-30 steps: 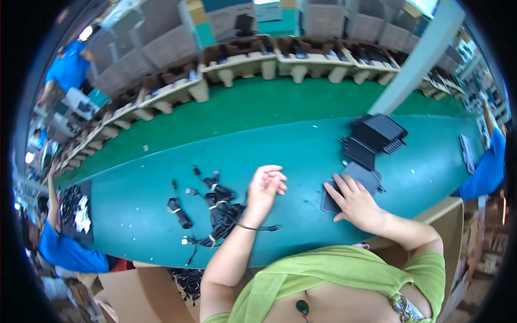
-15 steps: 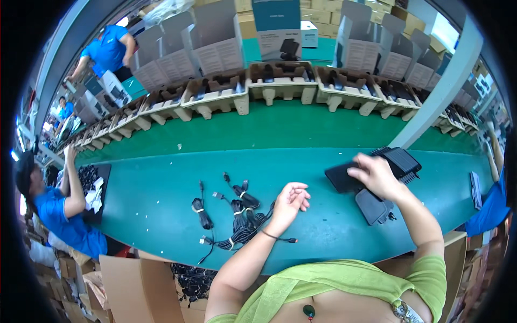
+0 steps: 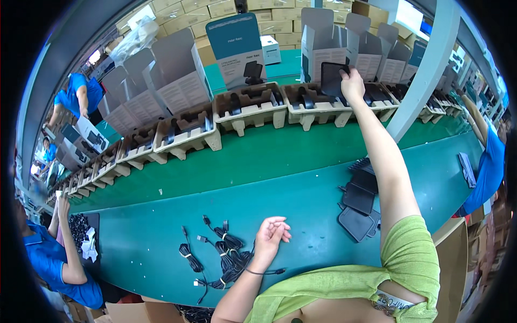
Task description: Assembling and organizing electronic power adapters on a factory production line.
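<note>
My right hand (image 3: 353, 86) is stretched far forward and grips a flat black squarish device (image 3: 331, 79) by its right edge. The device stands tilted over a moulded cardboard tray (image 3: 325, 114) with dark parts in it. Down on the green table, my left hand (image 3: 272, 239) rests with loosely curled fingers and nothing in them. Beside it lie several bundled black cables (image 3: 229, 258), and one cable end runs past my left wrist. More flat black devices (image 3: 358, 198) lie stacked and overlapping below my right forearm.
A row of moulded trays (image 3: 250, 114) with upright open boxes (image 3: 235, 51) runs along the far ledge. A grey post (image 3: 428, 70) rises right of my right arm. Co-workers in blue work at left (image 3: 54, 264) and right (image 3: 484, 169). A cardboard carton (image 3: 452, 258) stands at near right.
My right hand has lifted the flat black device off the table and carried it forward to the tray row. My left hand stays by the cables. The view has shifted.
</note>
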The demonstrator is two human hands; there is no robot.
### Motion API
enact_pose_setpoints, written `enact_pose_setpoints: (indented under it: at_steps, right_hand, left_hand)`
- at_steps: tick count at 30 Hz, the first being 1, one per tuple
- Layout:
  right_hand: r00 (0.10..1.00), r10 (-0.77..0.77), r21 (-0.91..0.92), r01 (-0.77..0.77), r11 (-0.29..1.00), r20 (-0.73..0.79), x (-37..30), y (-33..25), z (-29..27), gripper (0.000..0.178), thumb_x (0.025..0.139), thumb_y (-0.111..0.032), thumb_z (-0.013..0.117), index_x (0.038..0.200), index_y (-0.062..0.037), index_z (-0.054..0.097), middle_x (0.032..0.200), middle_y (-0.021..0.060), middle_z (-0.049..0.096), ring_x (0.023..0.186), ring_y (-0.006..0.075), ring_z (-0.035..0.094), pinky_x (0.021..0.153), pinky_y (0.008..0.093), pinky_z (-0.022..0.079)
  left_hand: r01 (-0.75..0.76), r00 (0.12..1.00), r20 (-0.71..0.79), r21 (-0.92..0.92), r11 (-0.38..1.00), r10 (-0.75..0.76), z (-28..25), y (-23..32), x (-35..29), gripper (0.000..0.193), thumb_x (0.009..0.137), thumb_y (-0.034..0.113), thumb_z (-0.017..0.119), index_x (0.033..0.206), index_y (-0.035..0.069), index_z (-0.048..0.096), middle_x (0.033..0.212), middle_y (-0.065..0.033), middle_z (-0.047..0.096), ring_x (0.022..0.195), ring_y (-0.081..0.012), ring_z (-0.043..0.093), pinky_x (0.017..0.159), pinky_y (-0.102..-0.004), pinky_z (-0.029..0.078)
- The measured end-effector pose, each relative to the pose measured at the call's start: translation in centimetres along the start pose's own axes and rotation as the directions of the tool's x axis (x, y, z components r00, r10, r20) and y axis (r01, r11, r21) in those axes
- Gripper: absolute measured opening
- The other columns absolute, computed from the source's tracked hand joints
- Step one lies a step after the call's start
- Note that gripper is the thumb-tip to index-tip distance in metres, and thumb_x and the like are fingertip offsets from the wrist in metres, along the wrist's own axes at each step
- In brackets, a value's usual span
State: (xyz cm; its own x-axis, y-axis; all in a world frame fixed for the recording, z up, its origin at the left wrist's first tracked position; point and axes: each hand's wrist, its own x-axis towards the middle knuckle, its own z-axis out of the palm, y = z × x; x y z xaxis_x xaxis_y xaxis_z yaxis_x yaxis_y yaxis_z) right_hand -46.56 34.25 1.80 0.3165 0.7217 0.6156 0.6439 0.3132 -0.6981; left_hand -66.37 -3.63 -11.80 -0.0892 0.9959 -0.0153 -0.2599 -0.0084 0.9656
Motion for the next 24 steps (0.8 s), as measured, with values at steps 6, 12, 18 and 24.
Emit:
enact_pose_setpoints:
  at_steps: [6,12,18,24]
  right_hand:
    - [0.974,0.057,-0.204,-0.012,0.979,0.218,1.0,2.5,3.6,0.035,0.083,-0.034,0.05,0.105,-0.007,0.055,0.1,0.0244,0.057,0.098,0.0412,0.051,0.083,0.0444,0.041]
    - [0.954,-0.092,-0.677,0.268,0.685,0.285,-3.3,1.5,5.2,0.034,0.079,-0.036,0.056,0.095,-0.0056,0.06,0.1,0.02,0.054,0.091,0.0344,0.052,0.072,0.0454,0.046]
    - [0.67,-0.714,-0.139,0.741,0.657,0.203,-9.9,-4.5,2.3,0.024,0.079,-0.019,0.057,0.1,-0.0091,0.054,0.096,0.0096,0.052,0.086,0.0284,0.05,0.071,0.0398,0.038]
    - [0.168,-0.871,0.399,0.838,0.374,0.462,-21.2,-17.2,0.2,0.023,0.08,-0.031,0.054,0.074,-0.0084,0.059,0.071,0.0088,0.057,0.07,0.0267,0.053,0.06,0.0398,0.04]
  left_hand:
    - [0.028,0.999,-0.021,-0.008,1.0,-0.028,0.4,-0.2,0.1,0.017,0.089,0.004,0.045,0.105,0.0,0.045,0.086,-0.0087,0.055,0.068,-0.0117,0.054,0.06,-0.0227,0.046]
    - [0.022,0.998,-0.052,-0.042,0.999,-0.024,-1.0,-0.1,0.2,0.018,0.089,0.004,0.045,0.107,0.001,0.045,0.086,-0.0086,0.055,0.07,-0.0127,0.055,0.061,-0.0233,0.046]
    - [0.006,1.0,-0.023,-0.072,0.997,-0.008,-0.3,-0.1,0.8,0.017,0.089,0.005,0.044,0.105,0.001,0.045,0.082,-0.0068,0.054,0.066,-0.0105,0.054,0.056,-0.022,0.046]
    - [-0.066,0.997,-0.049,-0.029,0.997,0.064,-0.3,-0.6,0.2,0.014,0.086,0.002,0.042,0.1,0.0,0.046,0.077,-0.0068,0.053,0.059,-0.0102,0.054,0.049,-0.0226,0.046]
